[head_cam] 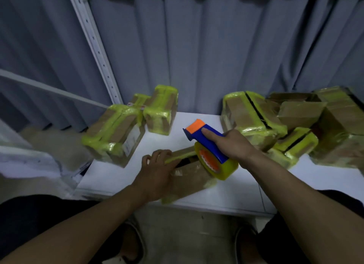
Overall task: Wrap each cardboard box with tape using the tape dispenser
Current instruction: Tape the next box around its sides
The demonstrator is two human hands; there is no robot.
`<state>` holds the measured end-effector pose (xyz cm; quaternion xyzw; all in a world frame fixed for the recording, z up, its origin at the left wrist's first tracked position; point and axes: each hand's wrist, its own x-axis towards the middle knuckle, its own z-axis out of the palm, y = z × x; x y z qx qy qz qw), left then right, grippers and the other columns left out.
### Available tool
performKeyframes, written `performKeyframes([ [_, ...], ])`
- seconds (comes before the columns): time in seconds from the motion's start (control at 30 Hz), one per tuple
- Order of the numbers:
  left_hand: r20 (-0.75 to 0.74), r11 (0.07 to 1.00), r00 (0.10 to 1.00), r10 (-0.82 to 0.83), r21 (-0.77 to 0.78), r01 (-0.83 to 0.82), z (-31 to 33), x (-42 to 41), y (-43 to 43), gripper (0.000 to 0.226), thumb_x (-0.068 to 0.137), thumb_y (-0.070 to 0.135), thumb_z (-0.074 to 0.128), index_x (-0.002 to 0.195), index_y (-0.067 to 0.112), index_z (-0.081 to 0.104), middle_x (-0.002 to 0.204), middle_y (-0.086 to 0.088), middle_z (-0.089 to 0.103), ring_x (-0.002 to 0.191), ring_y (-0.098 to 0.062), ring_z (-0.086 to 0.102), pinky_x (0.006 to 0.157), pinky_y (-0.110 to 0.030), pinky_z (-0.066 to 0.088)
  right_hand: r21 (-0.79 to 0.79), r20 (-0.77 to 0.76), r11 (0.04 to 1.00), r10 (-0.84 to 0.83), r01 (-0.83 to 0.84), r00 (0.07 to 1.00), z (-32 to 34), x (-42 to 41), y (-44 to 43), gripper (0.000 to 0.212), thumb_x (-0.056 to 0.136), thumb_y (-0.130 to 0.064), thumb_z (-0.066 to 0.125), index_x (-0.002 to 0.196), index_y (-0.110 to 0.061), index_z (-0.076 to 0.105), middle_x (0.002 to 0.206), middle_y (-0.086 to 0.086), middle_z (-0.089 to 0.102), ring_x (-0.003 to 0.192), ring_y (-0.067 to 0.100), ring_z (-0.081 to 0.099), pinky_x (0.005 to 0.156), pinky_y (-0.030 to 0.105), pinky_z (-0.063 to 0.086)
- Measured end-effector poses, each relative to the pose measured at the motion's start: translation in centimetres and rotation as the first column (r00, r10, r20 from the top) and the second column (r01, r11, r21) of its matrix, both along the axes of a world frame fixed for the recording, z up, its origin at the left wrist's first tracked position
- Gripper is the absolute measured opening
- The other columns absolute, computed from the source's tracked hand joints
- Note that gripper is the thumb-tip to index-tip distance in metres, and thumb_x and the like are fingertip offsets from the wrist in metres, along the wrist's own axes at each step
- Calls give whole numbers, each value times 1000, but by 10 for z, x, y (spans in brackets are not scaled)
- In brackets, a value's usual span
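One cardboard box [189,183], left hand [157,171] holding it, fingers curled over its top edge. One tape dispenser [208,143] (blue, yellow roll), gripped by right hand [234,145] above the cardboard box.

A grey-blue pleated curtain [216,46] hangs across the back in dim light. A white perforated metal upright [94,44] rises at the left. The white tabletop [236,190] stands against the curtain, with grey floor [187,234] below.

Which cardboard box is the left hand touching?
The box at the table's near edge, by the tape dispenser; the left hand holds it. Other boxes sit farther back, untouched.
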<state>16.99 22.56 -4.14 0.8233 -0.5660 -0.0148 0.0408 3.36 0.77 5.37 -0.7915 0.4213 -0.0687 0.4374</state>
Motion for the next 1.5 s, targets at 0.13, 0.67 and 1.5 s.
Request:
performKeyframes([
  [0.13,91,990,987,135,30,-139,-17,-8,3,87,82,29,66,157,22,23,164,-10,19,151,-39,10,113,-64,16,26,-6,999,26,-26,1000,-10,-3,12,78,82,-74,66,90,3,76,81,15,75,65,22,68,59,28,47],
  [0.67,-110,965,990,-93,235,117,-55,-12,-6,102,82,84,17,159,19,3,166,2,-6,149,-23,-19,119,-62,9,-17,-42,993,116,-116,992,-34,13,21,60,86,-70,65,66,-13,65,63,2,67,58,14,65,58,24,46],
  [1.5,-989,666,145,-37,-133,-734,76,-9,-24,35,101,44,49,108,19,73,94,2,77,84,-15,72,75,-29,55,25,179,965,251,-260,951,-5,-21,19,78,73,-78,71,90,-2,74,76,8,75,68,24,72,65,31,51],
])
